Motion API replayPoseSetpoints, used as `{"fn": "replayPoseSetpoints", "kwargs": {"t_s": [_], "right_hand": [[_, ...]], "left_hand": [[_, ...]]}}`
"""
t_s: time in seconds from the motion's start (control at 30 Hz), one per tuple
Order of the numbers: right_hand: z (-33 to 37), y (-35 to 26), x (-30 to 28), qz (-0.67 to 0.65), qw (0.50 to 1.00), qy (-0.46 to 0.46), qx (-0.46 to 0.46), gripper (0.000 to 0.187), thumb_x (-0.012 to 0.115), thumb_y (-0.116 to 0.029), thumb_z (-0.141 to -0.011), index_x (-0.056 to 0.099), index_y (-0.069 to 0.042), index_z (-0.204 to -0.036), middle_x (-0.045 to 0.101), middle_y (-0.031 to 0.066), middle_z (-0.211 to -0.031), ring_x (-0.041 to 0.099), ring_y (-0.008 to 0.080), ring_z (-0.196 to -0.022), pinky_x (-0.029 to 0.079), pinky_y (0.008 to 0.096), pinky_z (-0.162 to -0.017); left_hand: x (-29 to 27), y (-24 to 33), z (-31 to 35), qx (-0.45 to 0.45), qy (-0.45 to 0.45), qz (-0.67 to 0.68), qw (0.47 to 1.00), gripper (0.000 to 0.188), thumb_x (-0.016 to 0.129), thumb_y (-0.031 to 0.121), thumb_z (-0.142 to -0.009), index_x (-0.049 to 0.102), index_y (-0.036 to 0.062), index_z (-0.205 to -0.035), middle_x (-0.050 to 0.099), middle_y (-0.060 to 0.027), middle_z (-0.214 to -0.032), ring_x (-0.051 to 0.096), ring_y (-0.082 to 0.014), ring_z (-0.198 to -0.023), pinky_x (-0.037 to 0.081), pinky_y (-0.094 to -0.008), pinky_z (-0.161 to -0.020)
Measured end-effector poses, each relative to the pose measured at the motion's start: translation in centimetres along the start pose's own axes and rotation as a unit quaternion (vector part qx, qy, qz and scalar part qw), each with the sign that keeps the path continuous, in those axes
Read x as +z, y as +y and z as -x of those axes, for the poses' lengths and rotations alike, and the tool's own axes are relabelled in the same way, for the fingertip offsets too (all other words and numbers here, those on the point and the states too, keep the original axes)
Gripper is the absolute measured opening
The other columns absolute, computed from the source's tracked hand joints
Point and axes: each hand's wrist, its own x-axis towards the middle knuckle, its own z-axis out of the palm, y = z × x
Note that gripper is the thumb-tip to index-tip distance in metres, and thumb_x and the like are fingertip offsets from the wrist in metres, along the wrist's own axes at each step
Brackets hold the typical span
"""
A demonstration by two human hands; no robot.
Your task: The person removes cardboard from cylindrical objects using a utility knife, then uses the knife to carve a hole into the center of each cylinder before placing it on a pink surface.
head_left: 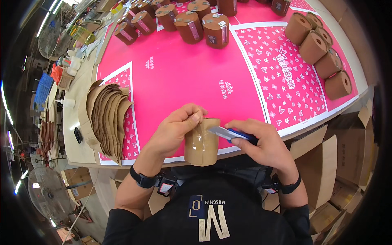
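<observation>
Taking the brown paper-wrapped cylinder (200, 157) as the centre of the clock, with 12 pointing away from the wearer, its long axis runs almost from 6 to 12, the top leaning slightly toward 1. It is held close in front of the body, at the near edge of the pink sheet (179, 77); whether its lower end rests on anything cannot be told. The left hand (169, 130) sits at 10 o'clock, thumb and curled fingers closed narrowly on the upper rim, touching the paper. The right hand (264, 143) lies at 3 o'clock, apart from the cylinder, its fingers wrapped around the blue handle of a utility knife (246, 138). The relation that seems to count most is blade against axis: the blade (221, 132) points from the right hand toward a mark between 9 and 10, so it lies across the cylinder's length rather than along it. Its tip overlaps the upper part of the wrapped face, just below the left thumb and beside shiny clear tape (199, 141); actual contact is hard to judge. The left hand is therefore nearer the cylinder, while the right reaches it only through the knife. Toward 9 to 10 o'clock, well apart, stands a stack of brown paper (107, 116).
</observation>
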Motion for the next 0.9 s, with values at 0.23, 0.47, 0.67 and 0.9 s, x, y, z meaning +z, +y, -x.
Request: {"fn": "replayPoseSetpoints", "kwargs": {"t_s": [0.23, 0.47, 0.67, 0.9], "right_hand": [[-0.6, 0.4, 0.7, 0.025, 0.999, -0.008, -0.024, 0.033, 0.073, -0.015, -0.09, 0.072, -0.014, -0.123, 0.067, 0.0119, -0.089, 0.068, 0.0309, -0.081, 0.053, 0.0404, -0.074], [-0.4, 0.2, 0.0, 0.032, 0.997, -0.062, -0.025, 0.032, 0.072, -0.016, -0.09, 0.073, -0.017, -0.122, 0.066, 0.0116, -0.087, 0.067, 0.0316, -0.081, 0.053, 0.0425, -0.072], [0.1, 0.4, -0.2, 0.037, 0.99, -0.129, -0.033, 0.035, 0.073, -0.016, -0.088, 0.073, -0.015, -0.122, 0.067, 0.0127, -0.087, 0.068, 0.0325, -0.081, 0.053, 0.0428, -0.073], [2.2, 2.1, -1.4, -0.134, 0.985, -0.091, 0.052, 0.036, 0.074, -0.016, -0.092, 0.069, -0.007, -0.127, 0.072, 0.0104, -0.101, 0.068, 0.02, -0.088, 0.055, 0.0354, -0.082]], "left_hand": [[-0.2, 0.2, 0.1, 0.012, -0.021, 0.003, 1.0, 0.019, 0.056, 0.022, -0.109, 0.06, 0.0055, -0.101, 0.058, -0.0066, -0.125, 0.051, -0.014, -0.114, 0.039, -0.0321, -0.103], [0.1, 0.5, 0.1, 0.003, -0.009, -0.009, 1.0, 0.019, 0.056, 0.022, -0.109, 0.061, 0.0051, -0.102, 0.058, -0.0075, -0.127, 0.052, -0.0152, -0.116, 0.039, -0.0333, -0.105], [0.8, 1.4, 0.2, 0.004, 0.017, 0.008, 1.0, 0.02, 0.053, 0.022, -0.11, 0.061, 0.0048, -0.105, 0.061, -0.0093, -0.125, 0.055, -0.0168, -0.116, 0.043, -0.0335, -0.103], [-0.4, 1.1, -0.3, 0.063, 0.049, 0.11, 0.991, 0.022, 0.054, 0.025, -0.11, 0.059, 0.0039, -0.11, 0.063, -0.0132, -0.124, 0.06, -0.019, -0.11, 0.049, -0.0354, -0.098]]}}
